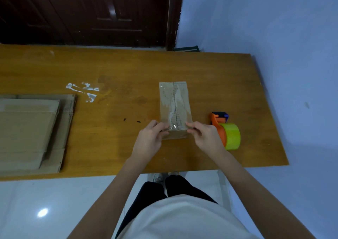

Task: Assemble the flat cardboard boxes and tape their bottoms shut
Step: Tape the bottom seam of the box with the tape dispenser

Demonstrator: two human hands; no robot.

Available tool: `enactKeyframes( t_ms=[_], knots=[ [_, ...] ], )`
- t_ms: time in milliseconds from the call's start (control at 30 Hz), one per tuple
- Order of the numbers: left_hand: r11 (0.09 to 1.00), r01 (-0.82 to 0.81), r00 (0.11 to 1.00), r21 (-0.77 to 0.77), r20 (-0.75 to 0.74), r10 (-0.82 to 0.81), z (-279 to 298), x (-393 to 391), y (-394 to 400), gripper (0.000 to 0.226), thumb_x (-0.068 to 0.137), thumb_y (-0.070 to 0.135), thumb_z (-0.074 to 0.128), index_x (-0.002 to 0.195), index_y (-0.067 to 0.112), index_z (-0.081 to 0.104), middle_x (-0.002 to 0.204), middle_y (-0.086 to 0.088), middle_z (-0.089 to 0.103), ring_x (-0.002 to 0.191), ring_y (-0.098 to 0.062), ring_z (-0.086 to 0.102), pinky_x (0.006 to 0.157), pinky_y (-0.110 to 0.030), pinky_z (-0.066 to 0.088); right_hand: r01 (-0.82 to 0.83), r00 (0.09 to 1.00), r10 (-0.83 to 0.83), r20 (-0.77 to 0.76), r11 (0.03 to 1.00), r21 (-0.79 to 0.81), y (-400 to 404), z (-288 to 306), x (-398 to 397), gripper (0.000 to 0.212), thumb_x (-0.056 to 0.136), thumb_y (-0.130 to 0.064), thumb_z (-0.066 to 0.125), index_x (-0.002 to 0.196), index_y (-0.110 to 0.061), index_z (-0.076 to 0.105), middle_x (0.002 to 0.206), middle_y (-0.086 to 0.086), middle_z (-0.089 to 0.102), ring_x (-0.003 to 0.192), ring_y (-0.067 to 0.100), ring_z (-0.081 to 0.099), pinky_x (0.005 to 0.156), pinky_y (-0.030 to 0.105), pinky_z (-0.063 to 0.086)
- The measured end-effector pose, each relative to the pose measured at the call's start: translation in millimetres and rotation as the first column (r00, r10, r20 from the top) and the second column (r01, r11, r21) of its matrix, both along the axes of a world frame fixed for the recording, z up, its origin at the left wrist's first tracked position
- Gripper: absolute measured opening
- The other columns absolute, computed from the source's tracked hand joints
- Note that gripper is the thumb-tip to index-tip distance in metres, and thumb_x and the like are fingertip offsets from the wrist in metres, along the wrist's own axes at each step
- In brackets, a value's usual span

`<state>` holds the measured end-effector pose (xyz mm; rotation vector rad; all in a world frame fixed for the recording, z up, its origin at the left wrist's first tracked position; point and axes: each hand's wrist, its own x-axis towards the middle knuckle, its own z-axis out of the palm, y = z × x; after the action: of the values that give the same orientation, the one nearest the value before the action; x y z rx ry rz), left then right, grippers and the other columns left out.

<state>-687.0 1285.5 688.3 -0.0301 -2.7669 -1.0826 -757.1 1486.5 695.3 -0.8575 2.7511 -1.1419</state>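
Near the bench's [237, 85] front edge, the left hand [150, 138] and right hand [205, 138] pinch the small cardboard box's [175, 105] near end, pressing clear tape [173, 126] over its seam to seal it.

White top [182, 218], black trousers [146, 194]

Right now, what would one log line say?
stage: taping box bottom | left hand, right hand: pinching tape end | tape dispenser: on table
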Motion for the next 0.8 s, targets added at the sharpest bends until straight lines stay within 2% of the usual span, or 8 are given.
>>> enactKeyframes(
  t_ms=[133,200,300,433,533,600,667,800],
  knots=[
    [0.994,-0.018,0.994,0.104,0.113,0.006,4.9,3.7,-1.9,0.027,0.091,0.005,0.058,0.117,0.013,0.064,0.103,-0.006,0.057,0.092,-0.024,0.063,0.077,-0.04,0.056,0.051,0.982,-0.045,0.186,0.998,-0.028,0.6,8.3,5.4,0.035,0.088,0.007,0.058,0.118,-0.008,0.065,0.113,0.003,0.067,0.102,0.0,0.058,0.092,0.025,0.05],
    [0.962,-0.037,0.958,0.271,0.282,-0.042,16.3,3.6,-7.9,0.034,0.094,0.011,0.057,0.124,0.025,0.058,0.113,0.001,0.055,0.099,-0.012,0.06,0.087,-0.03,0.053,0.095,0.897,-0.039,0.44,0.99,-0.105,2.2,23.0,8.1,0.048,0.09,0.008,0.053,0.128,-0.019,0.056,0.121,-0.004,0.06,0.105,-0.002,0.057,0.093,0.024,0.05],
    [0.92,-0.032,0.84,0.391,0.509,-0.187,38.0,-6.8,-27.5,0.046,0.093,0.022,0.059,0.133,0.04,0.042,0.11,0.007,0.058,0.096,-0.004,0.06,0.082,-0.024,0.052,0.227,0.742,-0.058,0.668,0.959,-0.17,5.3,41.2,4.7,0.057,0.09,-0.01,0.062,0.139,-0.031,0.041,0.126,0.0,0.054,0.105,0.003,0.058,0.089,0.024,0.051],
    [0.998,-0.059,0.858,0.018,0.512,0.041,64.2,-54.3,-49.0,0.042,0.096,0.027,0.053,0.136,0.023,0.044,0.117,-0.004,0.06,0.1,-0.02,0.059,0.085,-0.035,0.048,0.501,0.551,-0.344,0.76,0.865,0.029,0.2,51.1,-5.9,0.036,0.097,-0.026,0.05,0.132,-0.02,0.044,0.115,0.006,0.054,0.098,0.019,0.059,0.08,0.038,0.055],
    [0.983,-0.057,0.893,-0.175,0.431,0.129,89.1,-108.1,-44.5,0.042,0.098,0.027,0.048,0.135,0.01,0.043,0.122,-0.009,0.057,0.108,-0.026,0.056,0.081,-0.033,0.045,0.602,0.322,-0.426,0.846,0.781,0.164,-4.3,43.1,-5.9,0.045,0.099,-0.036,0.04,0.136,-0.01,0.038,0.11,0.012,0.054,0.084,0.024,0.059,0.059,0.034,0.052],
    [0.963,-0.023,0.906,-0.27,0.402,0.134,99.4,-141.7,-32.4,0.042,0.098,0.03,0.046,0.134,0.007,0.044,0.125,-0.011,0.055,0.111,-0.026,0.054,0.082,-0.032,0.043,0.647,0.098,-0.33,0.939,0.738,0.192,-3.3,36.5,-4.6,0.056,0.1,-0.043,0.036,0.143,-0.008,0.029,0.123,0.024,0.05,0.094,0.038,0.06,0.056,0.04,0.053],
    [0.93,0.053,0.898,-0.364,0.425,0.116,101.7,-167.1,-16.8,0.044,0.099,0.035,0.042,0.133,0.006,0.044,0.127,-0.013,0.053,0.114,-0.028,0.051,0.087,-0.035,0.042,0.711,-0.133,-0.123,0.983,0.68,0.182,-2.5,32.9,-4.0,0.067,0.099,-0.049,0.037,0.147,-0.006,0.02,0.134,0.032,0.041,0.109,0.049,0.054,0.072,0.053,0.053],
    [0.887,0.18,0.814,-0.425,0.57,0.108,91.5,-192.5,7.6,0.054,0.1,0.046,0.033,0.134,0.005,0.045,0.132,-0.015,0.052,0.116,-0.03,0.051,0.091,-0.039,0.042,0.749,-0.331,0.108,0.938,0.634,0.191,-8.5,24.9,-3.9,0.082,0.094,-0.057,0.038,0.146,0.003,0.016,0.135,0.039,0.036,0.116,0.054,0.046,0.086,0.062,0.044]
  ],
)
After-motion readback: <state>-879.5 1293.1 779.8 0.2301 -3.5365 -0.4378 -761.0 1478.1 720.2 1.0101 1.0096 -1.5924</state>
